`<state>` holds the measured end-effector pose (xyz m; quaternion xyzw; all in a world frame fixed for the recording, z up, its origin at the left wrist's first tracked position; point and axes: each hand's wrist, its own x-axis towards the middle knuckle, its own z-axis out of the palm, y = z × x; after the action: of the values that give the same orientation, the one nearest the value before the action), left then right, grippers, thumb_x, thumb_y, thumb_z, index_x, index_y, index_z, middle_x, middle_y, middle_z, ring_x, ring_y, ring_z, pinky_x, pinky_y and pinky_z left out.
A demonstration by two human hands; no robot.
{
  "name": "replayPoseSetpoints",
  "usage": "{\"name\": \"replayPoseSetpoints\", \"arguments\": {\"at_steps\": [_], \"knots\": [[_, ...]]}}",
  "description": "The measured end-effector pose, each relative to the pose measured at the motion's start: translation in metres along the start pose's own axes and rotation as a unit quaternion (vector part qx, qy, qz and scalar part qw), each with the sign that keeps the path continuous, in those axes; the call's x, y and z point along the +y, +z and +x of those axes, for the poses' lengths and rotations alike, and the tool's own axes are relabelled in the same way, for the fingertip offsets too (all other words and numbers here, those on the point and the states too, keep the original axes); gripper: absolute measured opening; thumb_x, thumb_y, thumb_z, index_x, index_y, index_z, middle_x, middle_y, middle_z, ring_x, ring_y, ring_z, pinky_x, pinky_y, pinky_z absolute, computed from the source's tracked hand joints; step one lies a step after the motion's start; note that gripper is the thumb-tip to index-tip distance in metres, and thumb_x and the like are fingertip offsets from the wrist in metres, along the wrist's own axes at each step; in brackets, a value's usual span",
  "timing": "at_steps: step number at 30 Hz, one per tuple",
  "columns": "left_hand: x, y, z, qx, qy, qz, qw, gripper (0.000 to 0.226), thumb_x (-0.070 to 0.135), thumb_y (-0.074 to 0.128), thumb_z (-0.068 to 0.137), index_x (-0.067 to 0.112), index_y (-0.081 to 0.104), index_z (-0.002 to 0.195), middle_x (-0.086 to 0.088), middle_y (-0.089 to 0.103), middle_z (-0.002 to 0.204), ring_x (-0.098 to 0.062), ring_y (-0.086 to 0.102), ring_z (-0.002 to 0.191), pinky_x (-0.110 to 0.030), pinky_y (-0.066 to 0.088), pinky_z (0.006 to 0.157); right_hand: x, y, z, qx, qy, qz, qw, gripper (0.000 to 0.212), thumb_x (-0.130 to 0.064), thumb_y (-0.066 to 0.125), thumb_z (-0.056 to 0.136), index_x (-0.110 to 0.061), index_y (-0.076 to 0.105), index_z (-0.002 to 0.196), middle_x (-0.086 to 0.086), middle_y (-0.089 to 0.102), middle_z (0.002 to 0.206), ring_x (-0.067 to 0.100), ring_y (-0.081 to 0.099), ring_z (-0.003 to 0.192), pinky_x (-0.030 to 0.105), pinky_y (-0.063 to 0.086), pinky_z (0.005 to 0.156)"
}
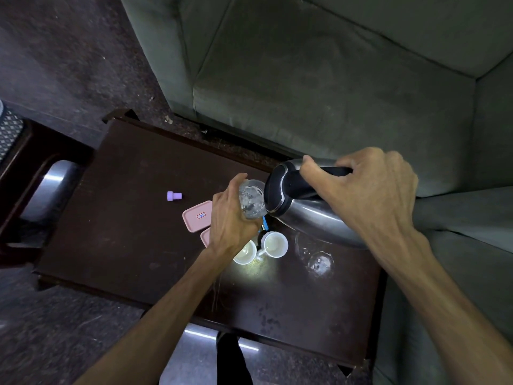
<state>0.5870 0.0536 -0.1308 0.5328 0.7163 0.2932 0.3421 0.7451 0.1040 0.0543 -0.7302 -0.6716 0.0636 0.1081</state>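
My right hand [369, 195] grips the black handle of a steel flask [302, 215], tilted with its black-topped spout towards the left. My left hand [230, 220] holds a clear drinking glass [251, 200] right against that spout, above the dark wooden table [125, 218]. Water shows inside the glass. Below my hands stand two small white cups [274, 244], one partly hidden by my left wrist.
A pink lidded box [195, 215] and a second pink piece [205, 237] lie left of my left hand. A small lilac cap [174, 195] sits further left. An empty clear glass [319, 262] stands at the right. A grey-green sofa [319, 79] borders the table behind and right.
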Motion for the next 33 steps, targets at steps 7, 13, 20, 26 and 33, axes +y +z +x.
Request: {"name": "replayPoseSetpoints", "arguments": {"at_steps": [7, 13, 20, 26, 33], "knots": [[-0.003, 0.0, 0.001, 0.011, 0.017, 0.006, 1.0, 0.092, 0.015, 0.085, 0.062, 0.023, 0.043, 0.143, 0.002, 0.071, 0.117, -0.033, 0.061, 0.101, -0.038, 0.046, 0.09, 0.001, 0.003, -0.001, 0.001, 0.0, -0.001, 1.0, 0.07, -0.069, 0.062, 0.077, -0.008, 0.046, 0.047, 0.005, 0.037, 0.039, 0.028, 0.046, 0.045, 0.031, 0.031, 0.052], [-0.004, 0.0, 0.002, 0.008, 0.01, -0.004, 1.0, 0.091, 0.018, 0.084, 0.065, 0.024, 0.042, 0.145, 0.002, 0.07, 0.119, -0.034, 0.06, 0.105, -0.037, 0.047, 0.09, 0.002, 0.007, -0.001, 0.004, 0.002, 0.0, 1.0, 0.071, -0.068, 0.064, 0.077, -0.007, 0.044, 0.047, 0.006, 0.032, 0.039, 0.026, 0.04, 0.043, 0.032, 0.031, 0.053], [-0.003, 0.0, 0.001, 0.009, 0.018, -0.005, 1.0, 0.091, 0.017, 0.084, 0.065, 0.026, 0.041, 0.144, 0.004, 0.071, 0.118, -0.034, 0.061, 0.106, -0.039, 0.049, 0.092, 0.008, 0.012, -0.006, 0.006, 0.007, 0.008, 1.0, 0.071, -0.069, 0.062, 0.077, -0.003, 0.05, 0.051, 0.012, 0.04, 0.042, 0.036, 0.049, 0.049, 0.034, 0.032, 0.052], [-0.001, -0.003, -0.001, 0.009, 0.009, -0.019, 1.0, 0.093, 0.022, 0.086, 0.065, 0.032, 0.038, 0.144, 0.007, 0.069, 0.118, -0.03, 0.059, 0.107, -0.03, 0.042, 0.086, 0.029, 0.014, -0.012, 0.029, 0.065, 0.075, 0.995, 0.074, -0.068, 0.061, 0.077, 0.002, 0.05, 0.057, 0.027, 0.045, 0.056, 0.045, 0.052, 0.055, 0.043, 0.044, 0.051], [0.013, -0.016, 0.002, 0.06, 0.063, -0.038, 0.996, 0.093, 0.025, 0.092, 0.064, 0.025, 0.04, 0.14, 0.011, 0.071, 0.116, -0.018, 0.063, 0.1, -0.04, 0.05, 0.092, 0.059, 0.023, -0.032, 0.068, 0.207, 0.307, 0.927, 0.062, -0.062, 0.07, 0.081, -0.005, 0.067, 0.057, 0.006, 0.049, 0.04, 0.009, 0.049, 0.045, 0.036, 0.044, 0.052]]}}
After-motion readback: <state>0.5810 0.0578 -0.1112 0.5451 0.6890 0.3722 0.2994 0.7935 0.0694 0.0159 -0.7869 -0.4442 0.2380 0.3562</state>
